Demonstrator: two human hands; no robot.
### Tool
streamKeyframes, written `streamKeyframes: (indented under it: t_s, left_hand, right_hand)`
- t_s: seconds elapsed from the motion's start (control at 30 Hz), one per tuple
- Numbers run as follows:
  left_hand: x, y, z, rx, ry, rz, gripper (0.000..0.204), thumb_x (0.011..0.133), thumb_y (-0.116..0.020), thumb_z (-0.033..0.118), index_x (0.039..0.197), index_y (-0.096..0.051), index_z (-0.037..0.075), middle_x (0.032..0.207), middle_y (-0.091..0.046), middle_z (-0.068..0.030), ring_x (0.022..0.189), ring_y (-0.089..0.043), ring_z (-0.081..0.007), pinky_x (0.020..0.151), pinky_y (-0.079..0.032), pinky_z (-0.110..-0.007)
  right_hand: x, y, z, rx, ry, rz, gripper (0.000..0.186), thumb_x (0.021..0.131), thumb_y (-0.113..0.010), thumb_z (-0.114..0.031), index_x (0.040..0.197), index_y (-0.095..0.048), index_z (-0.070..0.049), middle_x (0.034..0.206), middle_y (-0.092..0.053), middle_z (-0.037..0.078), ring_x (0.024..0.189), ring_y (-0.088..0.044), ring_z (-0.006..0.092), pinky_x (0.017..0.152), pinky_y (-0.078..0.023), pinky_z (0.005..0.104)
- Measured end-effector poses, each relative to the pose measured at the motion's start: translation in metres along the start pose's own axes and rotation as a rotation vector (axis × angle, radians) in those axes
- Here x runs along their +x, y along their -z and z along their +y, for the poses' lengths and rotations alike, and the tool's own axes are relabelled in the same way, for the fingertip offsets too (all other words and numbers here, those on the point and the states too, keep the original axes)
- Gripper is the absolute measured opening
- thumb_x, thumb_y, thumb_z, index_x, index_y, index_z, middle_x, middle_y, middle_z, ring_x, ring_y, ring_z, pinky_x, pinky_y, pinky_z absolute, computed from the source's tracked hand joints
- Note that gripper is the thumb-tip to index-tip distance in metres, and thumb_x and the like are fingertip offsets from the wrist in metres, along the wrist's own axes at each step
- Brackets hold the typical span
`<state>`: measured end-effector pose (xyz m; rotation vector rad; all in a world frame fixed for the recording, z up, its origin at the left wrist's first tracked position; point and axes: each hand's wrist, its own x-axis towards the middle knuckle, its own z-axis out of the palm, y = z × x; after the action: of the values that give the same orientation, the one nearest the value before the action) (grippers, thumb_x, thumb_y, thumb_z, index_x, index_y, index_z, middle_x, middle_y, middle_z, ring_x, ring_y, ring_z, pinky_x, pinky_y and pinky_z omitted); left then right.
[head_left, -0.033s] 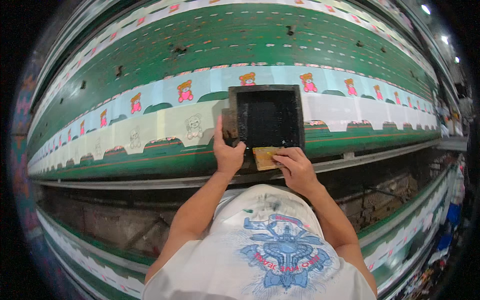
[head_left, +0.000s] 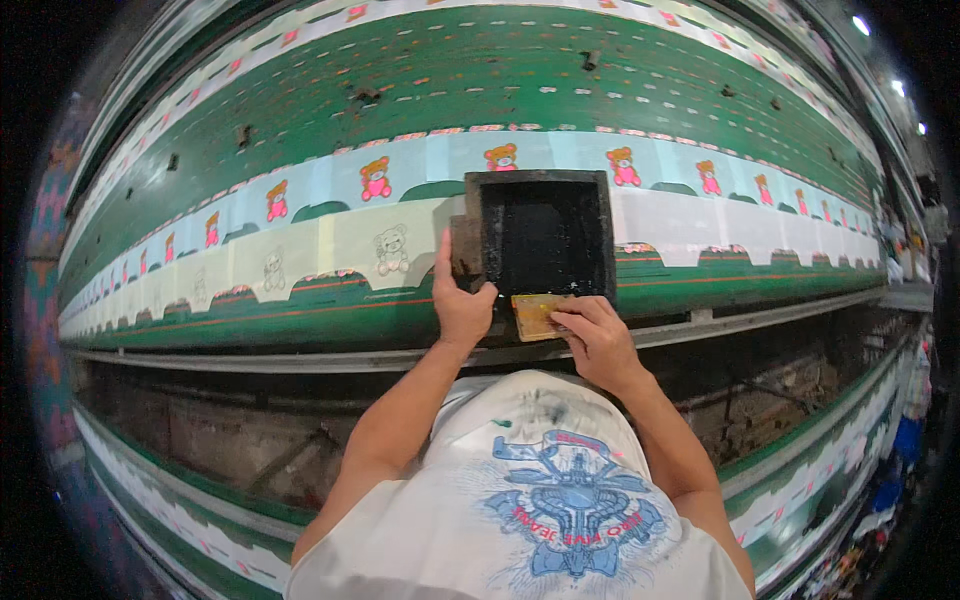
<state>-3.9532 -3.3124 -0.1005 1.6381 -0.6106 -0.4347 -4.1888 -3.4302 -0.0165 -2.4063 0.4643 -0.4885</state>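
matt black mesh screen (head_left: 545,237), dark wooden frame (head_left: 539,179), printed cloth (head_left: 300,240)

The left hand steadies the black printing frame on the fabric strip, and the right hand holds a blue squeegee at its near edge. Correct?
Not quite. In the head view the squeegee under the right hand is yellowish, not blue. The left hand does rest on the black printing frame on the fabric strip.

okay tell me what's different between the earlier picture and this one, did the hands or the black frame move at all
Nothing visibly changed. The left hand is on the left edge of the black screen frame, and the right hand is on the yellowish squeegee block at the frame's near edge, just as before. The frame sits over the same spot on the teddy bear fabric.
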Motion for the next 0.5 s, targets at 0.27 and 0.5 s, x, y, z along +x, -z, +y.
streamKeyframes:
  t_s: [0.27,0.5]
  left_hand:
    - [0.006,-0.016,0.003,-0.023,0.001,-0.009,0.111,0.083,-0.073,-0.014,0.186,-0.036,0.004,0.167,-0.062,-0.0202,0.152,-0.063,-0.0294,0.13,-0.05,-0.042]
    - [0.006,-0.017,-0.004,-0.051,0.047,-0.007,0.111,0.082,-0.076,-0.012,0.185,-0.038,0.004,0.162,-0.065,-0.0193,0.148,-0.066,-0.0288,0.128,-0.052,-0.043]
  right_hand:
    - [0.014,0.014,0.016,-0.098,0.132,-0.074,0.035,0.091,-0.078,-0.001,0.126,-0.082,-0.002,0.132,-0.078,0.014,0.121,-0.073,0.0381,0.105,-0.061,0.0508]
    - [0.024,0.019,0.015,-0.181,0.164,-0.196,0.041,0.091,-0.078,-0.005,0.132,-0.082,-0.003,0.131,-0.078,0.014,0.119,-0.073,0.0364,0.105,-0.061,0.0501]
